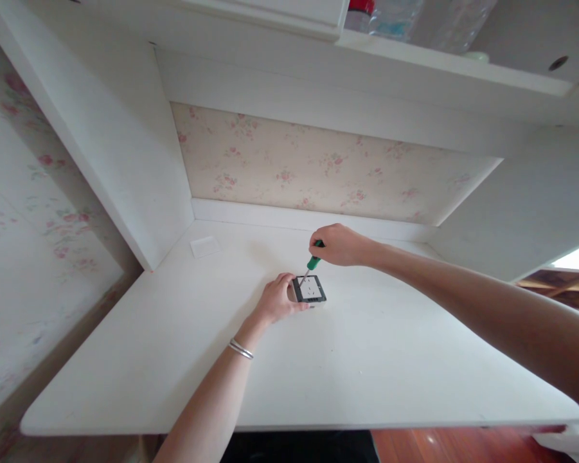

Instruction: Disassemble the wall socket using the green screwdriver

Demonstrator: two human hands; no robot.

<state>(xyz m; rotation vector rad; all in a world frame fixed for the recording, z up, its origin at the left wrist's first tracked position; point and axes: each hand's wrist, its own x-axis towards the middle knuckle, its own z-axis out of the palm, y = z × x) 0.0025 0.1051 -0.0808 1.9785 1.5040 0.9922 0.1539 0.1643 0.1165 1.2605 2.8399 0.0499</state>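
Observation:
A wall socket (311, 289) with a white face and a dark frame, seated on a pale box, rests on the white desk. My left hand (276, 299) grips its left side, thumb at the near edge and fingers at the far edge. In my right hand (336, 245) is a screwdriver (313, 262) with a green handle, held tilted from above. Its metal shaft slants down to the left side of the socket's frame. The exact spot the tip touches is too small to make out.
A thin white square cover plate (205, 247) lies at the back left of the desk (366, 373). Side panels stand left and right, and a shelf (443, 61) with clear plastic bottles hangs overhead. Below the desk's front edge is a dark object (303, 447).

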